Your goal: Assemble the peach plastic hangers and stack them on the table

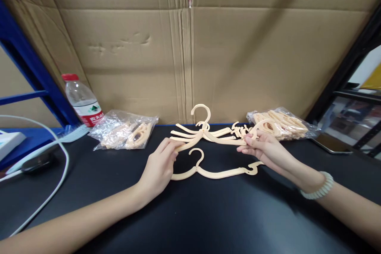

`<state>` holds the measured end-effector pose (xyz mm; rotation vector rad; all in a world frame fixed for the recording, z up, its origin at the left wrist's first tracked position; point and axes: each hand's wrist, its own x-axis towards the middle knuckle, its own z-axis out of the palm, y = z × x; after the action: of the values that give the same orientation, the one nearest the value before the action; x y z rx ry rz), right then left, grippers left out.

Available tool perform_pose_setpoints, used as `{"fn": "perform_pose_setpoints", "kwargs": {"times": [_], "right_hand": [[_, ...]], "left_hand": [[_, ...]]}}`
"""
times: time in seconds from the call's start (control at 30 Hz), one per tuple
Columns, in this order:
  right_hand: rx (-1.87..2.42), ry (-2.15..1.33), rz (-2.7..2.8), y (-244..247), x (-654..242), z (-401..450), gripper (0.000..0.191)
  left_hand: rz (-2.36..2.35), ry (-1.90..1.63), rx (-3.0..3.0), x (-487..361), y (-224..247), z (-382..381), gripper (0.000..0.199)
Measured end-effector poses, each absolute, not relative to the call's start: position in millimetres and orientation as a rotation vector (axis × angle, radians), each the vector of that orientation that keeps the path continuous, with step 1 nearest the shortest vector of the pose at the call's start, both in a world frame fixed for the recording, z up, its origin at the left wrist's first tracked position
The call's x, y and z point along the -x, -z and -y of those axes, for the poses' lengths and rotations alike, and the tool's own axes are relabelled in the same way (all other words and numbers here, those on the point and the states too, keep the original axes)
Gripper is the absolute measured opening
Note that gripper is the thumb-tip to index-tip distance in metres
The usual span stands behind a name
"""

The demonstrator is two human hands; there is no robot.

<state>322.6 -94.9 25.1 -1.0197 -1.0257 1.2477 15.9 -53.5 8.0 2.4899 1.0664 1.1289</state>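
Observation:
A cream plastic clothes hanger [218, 139] is held up off the table, its hook pointing upward. My left hand [160, 165] is closed around its left arm. At the other end, the fingers of my right hand [263, 149] pinch the right arm; a curved end piece shows by those fingertips. Below it, a second hanger [220, 173] lies on the black table, an S-shaped piece at its right tip and its left tip hidden by my left hand. Behind the raised hanger, several more hangers [181, 128] lie in a pile, partly covered, with small hook pieces [238, 130] beside them.
Clear bags of folded hanger parts lie at the left [119, 133] and right [281, 123]. A red-capped water bottle [81, 101] stands behind the left bag. A white cable [66, 158] curves along the left side. A phone-like flat object [331, 145] rests at the right. Cardboard [133, 59] closes off the back.

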Motion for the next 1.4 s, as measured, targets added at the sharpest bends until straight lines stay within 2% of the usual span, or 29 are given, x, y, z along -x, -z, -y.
{"fn": "perform_pose_setpoints", "kwargs": {"times": [0.17,0.37,0.5,0.67,0.83,0.93,1.03,1.3,1.4], "right_hand": [[0.971,-1.232,1.006,-24.8,-322.9,93.9,0.024],[0.905,-1.038,1.032,-39.5,-337.8,93.9,0.015],[1.026,-0.953,1.134,-49.6,-356.0,91.5,0.017],[1.344,-0.885,1.714,-56.2,-378.3,89.0,0.023],[1.440,-0.944,2.190,-64.9,-382.9,97.1,0.019],[1.423,-0.996,2.340,-66.2,-376.1,101.4,0.019],[1.475,-0.951,2.383,-62.6,-368.3,102.5,0.015],[1.597,-0.806,2.505,-60.9,-358.2,107.9,0.016],[1.575,-0.744,2.553,-60.1,-357.6,108.4,0.014]], "left_hand": [[-1.068,-1.154,-2.516,-14.7,-9.0,53.8,0.029],[-1.147,-1.304,-2.647,-9.7,-26.6,41.3,0.026],[-1.210,-1.322,-2.756,-3.2,-39.5,38.2,0.024],[-1.122,-1.089,-2.763,12.2,-39.0,51.1,0.021],[-0.746,-0.426,-2.851,21.9,-54.3,64.8,0.027],[-0.653,-0.194,-2.889,23.1,-66.0,67.0,0.030],[-0.671,-0.190,-2.876,23.4,-69.8,68.2,0.029],[-0.584,-0.138,-2.964,18.4,-61.3,76.5,0.009],[-0.614,-0.110,-3.001,16.8,-58.7,76.3,0.011]]}}
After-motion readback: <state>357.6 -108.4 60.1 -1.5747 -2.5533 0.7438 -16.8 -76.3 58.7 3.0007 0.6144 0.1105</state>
